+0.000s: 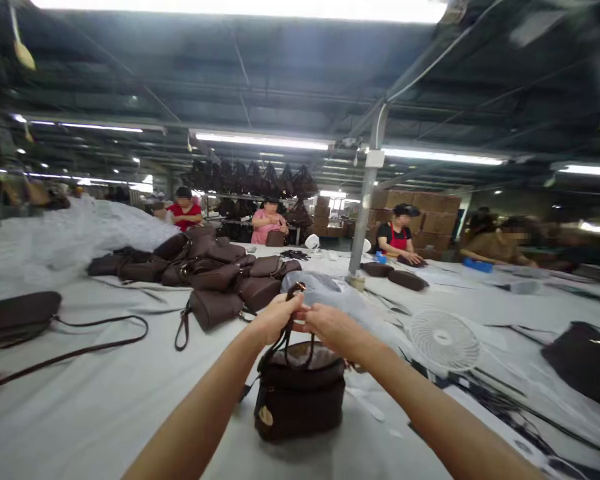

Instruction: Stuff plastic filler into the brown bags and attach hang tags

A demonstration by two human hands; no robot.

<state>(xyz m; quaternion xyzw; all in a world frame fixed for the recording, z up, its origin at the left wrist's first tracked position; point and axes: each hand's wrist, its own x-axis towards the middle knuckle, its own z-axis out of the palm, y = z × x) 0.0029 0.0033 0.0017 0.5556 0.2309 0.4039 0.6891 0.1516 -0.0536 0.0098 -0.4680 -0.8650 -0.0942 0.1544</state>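
On the white-covered table [105, 400], just in front of the pile of brown bags [215, 273], the left hand [273, 320] and right hand [330, 327] are both pinching closed on the strap [286, 333] of a soft, probably light brown bag [300, 400], its best hold.

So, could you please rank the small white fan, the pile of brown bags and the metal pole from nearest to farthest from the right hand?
From the right hand, in the head view:
1. Small white fan, just to its right on the table.
2. Pile of brown bags, left and behind.
3. Metal pole, standing farther back.
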